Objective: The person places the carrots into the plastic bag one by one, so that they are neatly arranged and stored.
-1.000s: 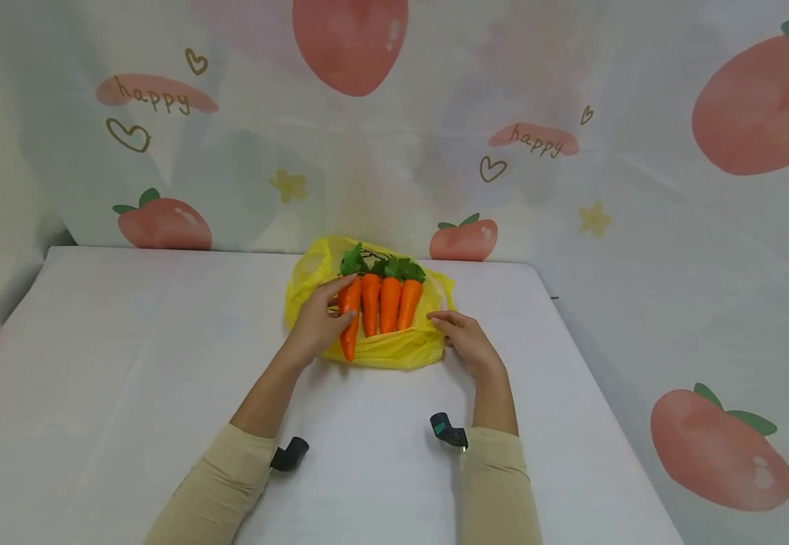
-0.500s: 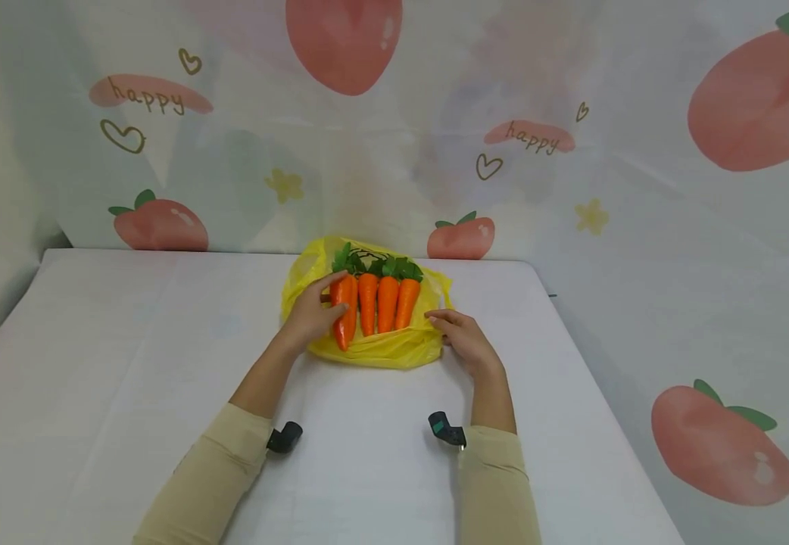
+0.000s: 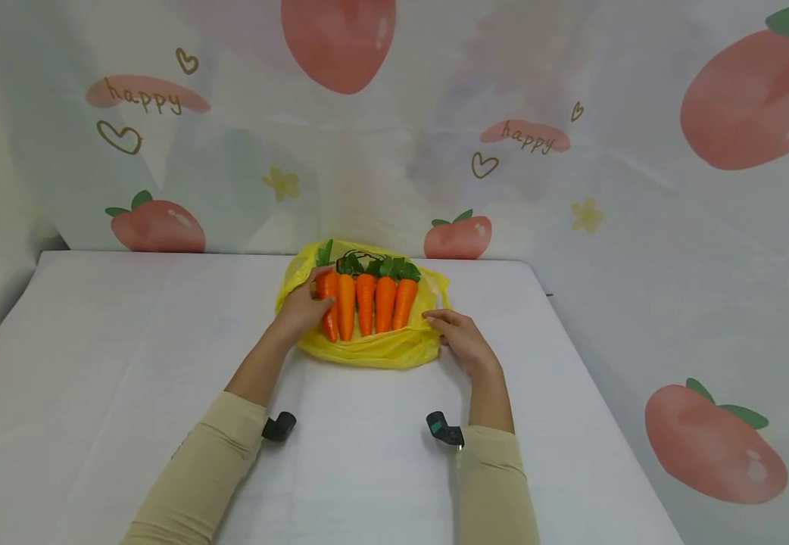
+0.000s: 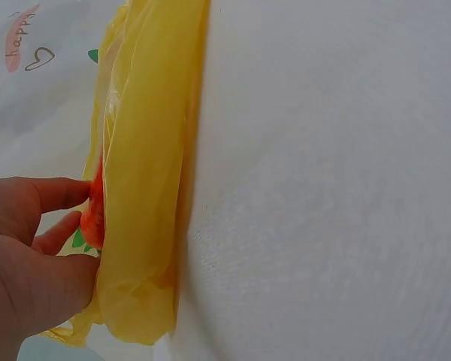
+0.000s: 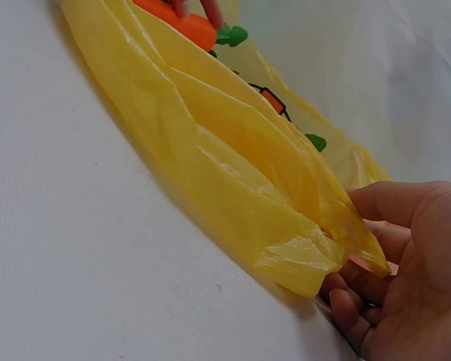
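Note:
A yellow plastic bag (image 3: pixel 394 354) lies with its mouth spread near the back of the table. Several orange carrots (image 3: pixel 365 303) with green leafy tops are lined up side by side in it. My left hand (image 3: pixel 302 310) grips the leftmost carrot (image 3: pixel 328 291) by its upper part, over the bag's left side. In the left wrist view, thumb and fingers close round that carrot (image 4: pixel 95 218) behind the bag's wall (image 4: pixel 146 180). At the bag's right edge, my right hand (image 3: pixel 464 338) pinches the plastic; the right wrist view has this hand (image 5: pixel 421 278) holding the bag's corner (image 5: pixel 308 259).
The white-covered table (image 3: pixel 367 462) stretches out in front of the bag and to both sides. Behind it hangs a backdrop (image 3: pixel 367 151) printed with peaches. A black camera (image 3: pixel 279 426) is mounted at my left wrist, another camera (image 3: pixel 445 430) at my right.
My left hand has moved left with its carrot, from over the row to the row's left end. A carrot it covered now shows beside it. My right hand stays at the bag's edge.

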Demonstrator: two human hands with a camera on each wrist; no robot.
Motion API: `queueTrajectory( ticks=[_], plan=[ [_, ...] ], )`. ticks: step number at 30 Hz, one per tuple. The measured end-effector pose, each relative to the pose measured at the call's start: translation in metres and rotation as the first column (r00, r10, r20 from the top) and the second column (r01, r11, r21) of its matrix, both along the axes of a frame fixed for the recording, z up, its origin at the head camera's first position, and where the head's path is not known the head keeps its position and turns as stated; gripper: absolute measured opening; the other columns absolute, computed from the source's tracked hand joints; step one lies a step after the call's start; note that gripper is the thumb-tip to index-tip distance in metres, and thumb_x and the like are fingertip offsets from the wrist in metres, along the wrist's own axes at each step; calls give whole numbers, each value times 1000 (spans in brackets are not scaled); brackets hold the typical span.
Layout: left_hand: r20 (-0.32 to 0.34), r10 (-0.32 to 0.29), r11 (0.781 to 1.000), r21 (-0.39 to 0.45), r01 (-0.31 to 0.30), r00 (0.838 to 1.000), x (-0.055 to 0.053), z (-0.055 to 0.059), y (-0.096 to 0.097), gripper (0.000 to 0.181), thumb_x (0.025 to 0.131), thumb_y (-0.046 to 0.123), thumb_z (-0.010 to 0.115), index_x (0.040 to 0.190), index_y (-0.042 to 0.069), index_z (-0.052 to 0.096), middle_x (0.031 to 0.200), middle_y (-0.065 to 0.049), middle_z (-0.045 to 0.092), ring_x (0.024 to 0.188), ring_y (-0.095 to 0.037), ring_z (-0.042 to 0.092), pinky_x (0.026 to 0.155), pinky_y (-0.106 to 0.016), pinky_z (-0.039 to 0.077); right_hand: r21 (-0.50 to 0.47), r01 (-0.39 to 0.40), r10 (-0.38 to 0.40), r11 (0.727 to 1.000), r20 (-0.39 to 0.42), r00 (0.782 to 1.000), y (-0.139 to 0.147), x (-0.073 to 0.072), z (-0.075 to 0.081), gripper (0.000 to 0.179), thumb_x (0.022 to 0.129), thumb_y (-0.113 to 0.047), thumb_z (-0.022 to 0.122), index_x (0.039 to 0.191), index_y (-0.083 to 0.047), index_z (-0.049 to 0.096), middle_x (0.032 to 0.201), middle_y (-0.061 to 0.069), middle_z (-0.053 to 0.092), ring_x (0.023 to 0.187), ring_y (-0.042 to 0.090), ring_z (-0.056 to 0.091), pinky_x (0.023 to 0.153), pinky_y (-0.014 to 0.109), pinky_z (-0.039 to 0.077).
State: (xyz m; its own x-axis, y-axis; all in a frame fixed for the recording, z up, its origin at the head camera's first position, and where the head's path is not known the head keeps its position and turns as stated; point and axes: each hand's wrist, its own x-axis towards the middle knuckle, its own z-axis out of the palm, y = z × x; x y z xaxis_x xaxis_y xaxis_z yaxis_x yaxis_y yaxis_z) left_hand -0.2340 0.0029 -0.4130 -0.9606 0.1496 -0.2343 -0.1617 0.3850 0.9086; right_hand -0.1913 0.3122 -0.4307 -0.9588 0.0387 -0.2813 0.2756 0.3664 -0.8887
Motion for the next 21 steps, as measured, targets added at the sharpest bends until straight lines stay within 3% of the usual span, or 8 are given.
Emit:
queueTrajectory(
  ticks=[6,13,21],
  plan=[
    [42,13,999,-32,-12,999,-5,-3,-1,61,105,16,59,158,38,38,152,-22,45,121,-35,52,92,-42,54,7,4,-4,1000,2,1000,-1,-1,0,38,108,-31,57,137,-8,66,140,9,57,111,24,52,93,33,44],
    [71,29,998,-61,-25,997,-8,-8,-4,61,105,18,61,157,40,39,146,-20,47,114,-36,52,73,-32,47,-3,1,-1,1000,5,1000,-1,-1,1,38,107,-32,58,136,-8,66,140,9,58,110,24,52,93,33,44],
    [134,21,997,-75,-11,991,-6,-8,-3,60,105,19,58,157,41,38,151,-20,44,118,-35,50,82,-34,47,2,-1,1,1000,11,1000,0,-1,1,39,107,-32,58,137,-8,66,141,9,57,112,23,53,93,33,44]
  ],
)
